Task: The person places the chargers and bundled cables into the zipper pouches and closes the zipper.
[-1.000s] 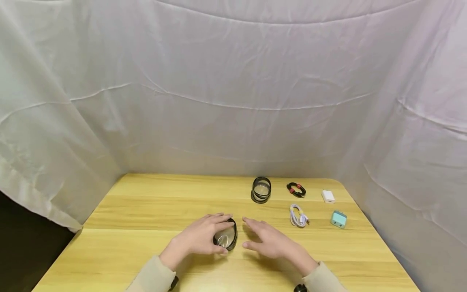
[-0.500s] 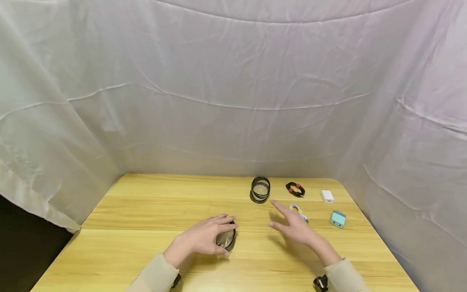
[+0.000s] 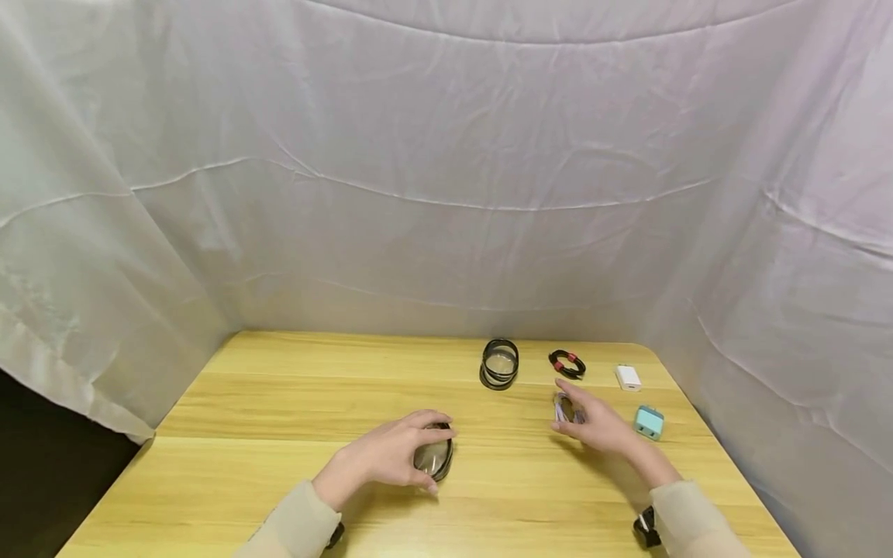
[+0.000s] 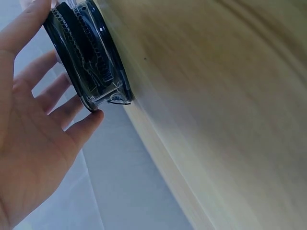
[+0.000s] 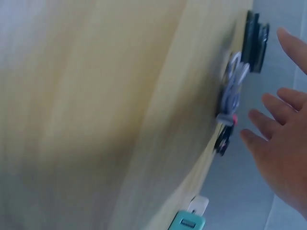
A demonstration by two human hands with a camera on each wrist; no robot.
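My left hand (image 3: 394,452) holds a round clear zip pouch (image 3: 434,459) with black trim on the table, thumb at the near rim and fingers curved over the far rim. The left wrist view shows the pouch (image 4: 88,55) from the side, its zip teeth visible and fingertips at the rim. My right hand (image 3: 596,422) hovers over a coiled pale lilac cable (image 3: 563,408), thumb and fingers spread around it, partly hiding it. In the right wrist view, the cable (image 5: 232,88) lies apart from the fingertips of the right hand (image 5: 283,129).
A second round clear pouch (image 3: 498,377) stands at the back of the wooden table (image 3: 300,387). To its right lie a black cable (image 3: 556,366) with red ties, a white charger (image 3: 629,377) and a teal charger (image 3: 649,422). Pale curtains (image 3: 446,256) surround the table.
My right hand has moved right and away from the left hand, across to the lilac cable. The left hand and its pouch have barely moved.
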